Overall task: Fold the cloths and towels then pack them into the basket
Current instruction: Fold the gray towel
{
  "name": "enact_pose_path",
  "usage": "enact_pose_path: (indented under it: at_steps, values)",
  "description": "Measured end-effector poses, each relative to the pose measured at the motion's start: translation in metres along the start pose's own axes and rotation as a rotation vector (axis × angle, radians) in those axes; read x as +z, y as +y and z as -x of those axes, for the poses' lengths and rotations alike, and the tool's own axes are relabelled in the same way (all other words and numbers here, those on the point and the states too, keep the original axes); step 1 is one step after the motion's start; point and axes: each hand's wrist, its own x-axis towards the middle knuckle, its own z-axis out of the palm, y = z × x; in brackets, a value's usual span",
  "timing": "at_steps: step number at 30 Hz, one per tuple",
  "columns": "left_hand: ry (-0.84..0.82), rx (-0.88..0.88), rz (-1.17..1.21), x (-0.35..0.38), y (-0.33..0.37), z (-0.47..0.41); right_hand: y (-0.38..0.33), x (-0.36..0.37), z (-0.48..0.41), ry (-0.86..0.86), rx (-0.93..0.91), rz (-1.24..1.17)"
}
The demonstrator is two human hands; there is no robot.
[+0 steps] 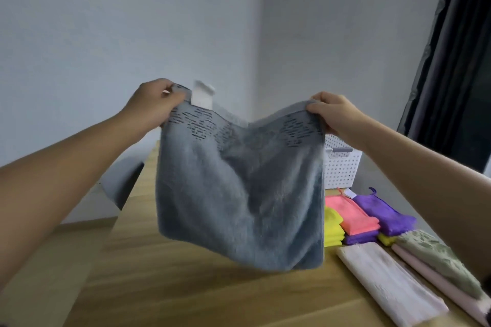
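Pale, bare walls (106,21) meet in a corner straight ahead, and a dark curtain (457,61) hangs along the right side. Below them a wooden table (172,287) runs away from the viewer, its grain lengthwise.

Over the middle of the table a grey-blue towel (239,194) hangs in the air, face-on. Its top hem runs side to side and sags in the middle, with a band of small dark slits just under it. The body drops straight down, and as held it looks about as wide as it is tall. The lower edge hangs close over the tabletop; whether it touches cannot be told.

A white perforated basket (341,167) stands by the far right edge, partly behind the towel. Nearer along that edge lie folded pieces: a long pale towel (385,281) lying far to near, and a green-grey patterned towel (435,255) on a pink one beside it. Beyond them are coral (350,215), purple (385,214) and yellow cloths (332,228) in small stacks.

The hands are well apart, each pinching a top corner: the left hand (154,102) slightly higher, the right hand (334,111) opposite. A white label (202,97) sticks up from the hem just beside the left hand.
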Motion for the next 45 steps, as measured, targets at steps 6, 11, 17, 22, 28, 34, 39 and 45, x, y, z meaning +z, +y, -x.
enact_pose_path:
  at_steps: [6,11,17,22,28,34,39,45]
  values:
    - [-0.228,0.149,0.080,0.047,0.036,0.019,-0.007,0.050,0.014,-0.505,-0.111,-0.141]
    - [-0.214,0.146,0.201,0.065,0.034,0.036,-0.003,0.060,0.011,-0.406,-0.170,-0.004]
    - [-0.539,-0.004,0.213,0.074,-0.038,0.092,0.002,0.036,0.003,-0.118,-0.134,0.053]
    - [-0.738,-0.103,0.045,0.066,-0.096,0.135,0.008,0.017,-0.002,-0.018,-0.092,0.138]
    - [-0.684,-0.157,-0.051,0.050,-0.131,0.145,0.014,0.008,0.000,0.023,-0.072,0.174]
    - [-0.699,-0.112,-0.090,0.045,-0.121,0.122,0.008,0.017,0.007,-0.026,-0.120,0.246]
    - [-0.499,-0.024,0.137,0.055,-0.044,0.081,-0.001,0.035,0.016,-0.111,-0.158,0.324]
    - [-0.387,0.116,0.084,0.064,0.028,0.048,-0.010,0.045,0.028,-0.168,-0.236,0.445]
